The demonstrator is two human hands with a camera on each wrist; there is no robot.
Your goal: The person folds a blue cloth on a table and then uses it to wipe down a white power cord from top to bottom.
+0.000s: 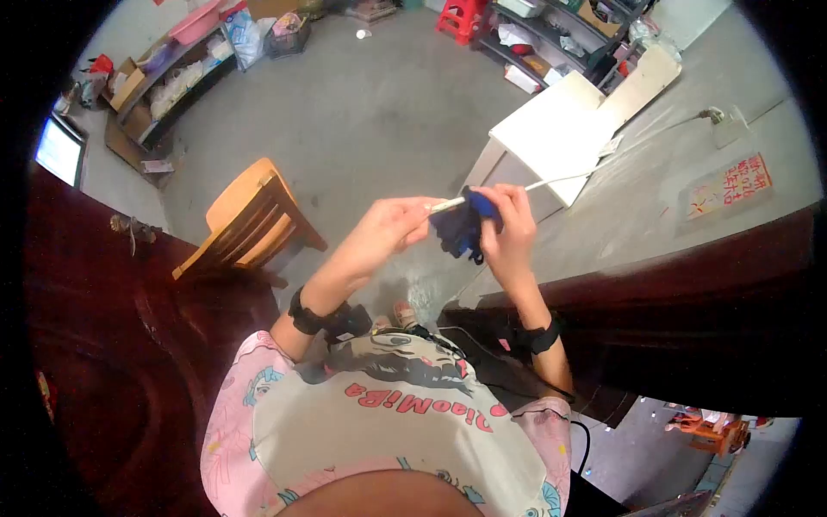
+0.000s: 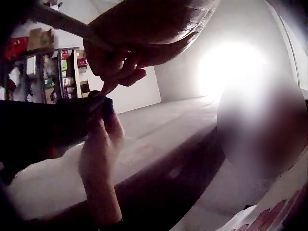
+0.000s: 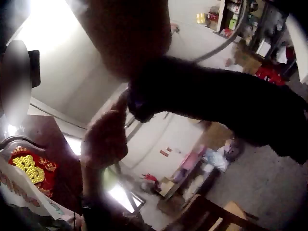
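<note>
My left hand [image 1: 392, 226] pinches the end of a white cord [image 1: 446, 205] between thumb and fingers. Just to its right, my right hand [image 1: 512, 228] grips a dark blue cloth [image 1: 461, 231] wrapped about the cord, and loose folds hang below the fingers. Beyond the right hand the cord runs on toward the wall on the right. Seen from the left wrist, the left hand [image 2: 144, 45] is close above the right hand [image 2: 101, 159], with the dark cloth [image 2: 43, 127] beside them. In the right wrist view the cloth [image 3: 216, 101] is a dark shape reaching right.
A white table [image 1: 551, 129] stands ahead on the right, below a wall plug [image 1: 711, 115]. A wooden chair [image 1: 250, 215] is at left. Dark red wooden door panels [image 1: 103, 319] flank both sides. Loaded shelves [image 1: 551, 43] and a red stool [image 1: 461, 19] are at the back.
</note>
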